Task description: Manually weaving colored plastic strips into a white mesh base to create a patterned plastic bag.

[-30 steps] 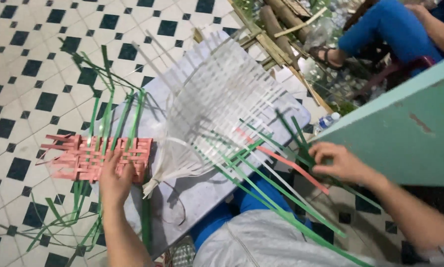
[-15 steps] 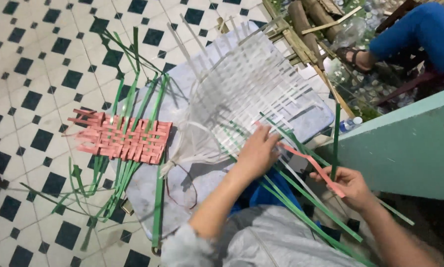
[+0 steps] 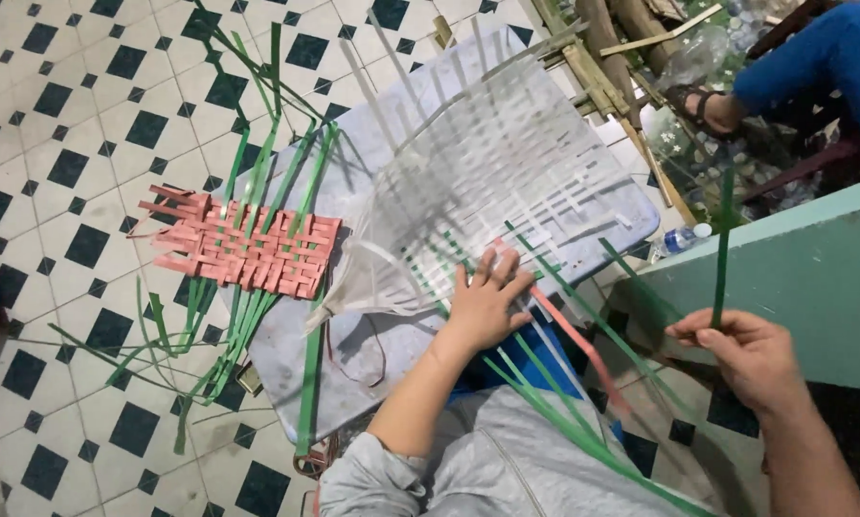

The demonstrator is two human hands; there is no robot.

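Black-and-white diamond tiles cover the floor (image 3: pixel 85 115) beneath a low grey-blue table (image 3: pixel 286 354), where a weaving job lies spread out. At its centre sits a white woven mat (image 3: pixel 487 172) of flat plastic strips, loose ends fanning out toward the far edge and gathering into a bunch near the person. The left hand (image 3: pixel 487 302) lies flat on the mat's near edge, fingers spread, pressing down on the white strips where green strips (image 3: pixel 554 402) cross them; a single pink strip (image 3: pixel 569 330) runs just beside that hand toward the person's lap. The right hand (image 3: pixel 741 349), held off the table near a pale green wall panel (image 3: pixel 813 278), pinches one upright green strip (image 3: pixel 722 239) between thumb and fingers. To the left of the white mat lies a smaller pink woven mat (image 3: pixel 248 249), threaded with more green strips that trail off onto the tiles. In the upper right corner, another person in a blue sleeve (image 3: pixel 813 67) sits beside bamboo slats (image 3: pixel 602 67) and a clear plastic bottle (image 3: pixel 689 57).
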